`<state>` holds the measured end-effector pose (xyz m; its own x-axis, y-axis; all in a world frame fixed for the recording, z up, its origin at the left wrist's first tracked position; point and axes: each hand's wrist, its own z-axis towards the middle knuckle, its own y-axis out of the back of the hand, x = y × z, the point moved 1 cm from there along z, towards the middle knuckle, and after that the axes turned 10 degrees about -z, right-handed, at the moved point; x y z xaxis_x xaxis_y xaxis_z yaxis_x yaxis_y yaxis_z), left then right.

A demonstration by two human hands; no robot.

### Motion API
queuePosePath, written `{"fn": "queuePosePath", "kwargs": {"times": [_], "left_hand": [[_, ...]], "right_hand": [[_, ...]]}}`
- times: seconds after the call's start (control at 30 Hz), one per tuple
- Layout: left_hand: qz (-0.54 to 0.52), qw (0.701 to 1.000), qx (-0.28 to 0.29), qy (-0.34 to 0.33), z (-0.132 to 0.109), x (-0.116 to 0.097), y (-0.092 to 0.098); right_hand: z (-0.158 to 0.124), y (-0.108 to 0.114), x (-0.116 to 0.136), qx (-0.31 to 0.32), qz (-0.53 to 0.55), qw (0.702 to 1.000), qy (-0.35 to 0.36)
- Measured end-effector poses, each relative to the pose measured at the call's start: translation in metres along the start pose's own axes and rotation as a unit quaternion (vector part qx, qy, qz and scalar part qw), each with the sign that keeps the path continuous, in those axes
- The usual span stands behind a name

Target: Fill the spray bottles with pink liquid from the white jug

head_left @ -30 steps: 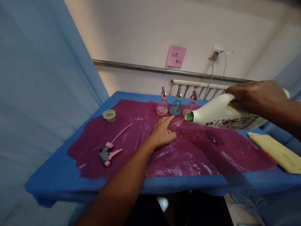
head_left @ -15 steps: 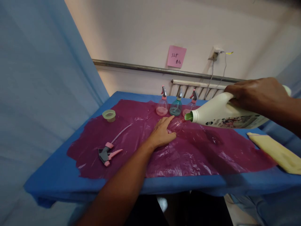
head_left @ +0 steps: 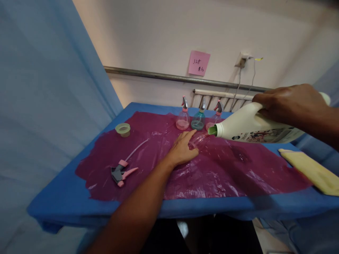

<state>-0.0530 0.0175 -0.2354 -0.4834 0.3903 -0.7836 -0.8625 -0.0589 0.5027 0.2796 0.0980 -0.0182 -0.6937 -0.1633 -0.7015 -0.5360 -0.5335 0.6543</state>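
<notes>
My right hand [head_left: 288, 104] is closed round the handle of a large cream detergent jug [head_left: 246, 123], which lies nearly level with its green spout over the table. Right at the spout is the neck of a clear, pinkish spray bottle body [head_left: 198, 139], tilted toward it. My left hand [head_left: 183, 147] grips this bottle near its base; the fingers partly cover it. Whether liquid runs between the two is hard to make out. A grey and pink trigger spray head [head_left: 120, 173] with a thin tube lies to the left of my left forearm.
Behind my left hand stand a pink spray bottle [head_left: 182, 120], a teal one [head_left: 198, 120] and another pink one [head_left: 215, 118]. A pale green cap [head_left: 123, 129] sits at left on the purple plastic sheet [head_left: 106, 148]. A folded yellow cloth [head_left: 311, 169] lies at right.
The jug's rear end and my right hand have risen very slightly. My left hand and the bottle stay in place.
</notes>
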Motion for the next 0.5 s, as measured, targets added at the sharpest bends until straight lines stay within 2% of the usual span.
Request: {"fn": "queuePosePath", "kwargs": {"times": [0.5], "left_hand": [[-0.002, 1.000, -0.008, 0.005, -0.0008, 0.0016, -0.0018]], "right_hand": [[0.0043, 0.0010, -0.0005, -0.009, 0.022, 1.000, -0.009]]}}
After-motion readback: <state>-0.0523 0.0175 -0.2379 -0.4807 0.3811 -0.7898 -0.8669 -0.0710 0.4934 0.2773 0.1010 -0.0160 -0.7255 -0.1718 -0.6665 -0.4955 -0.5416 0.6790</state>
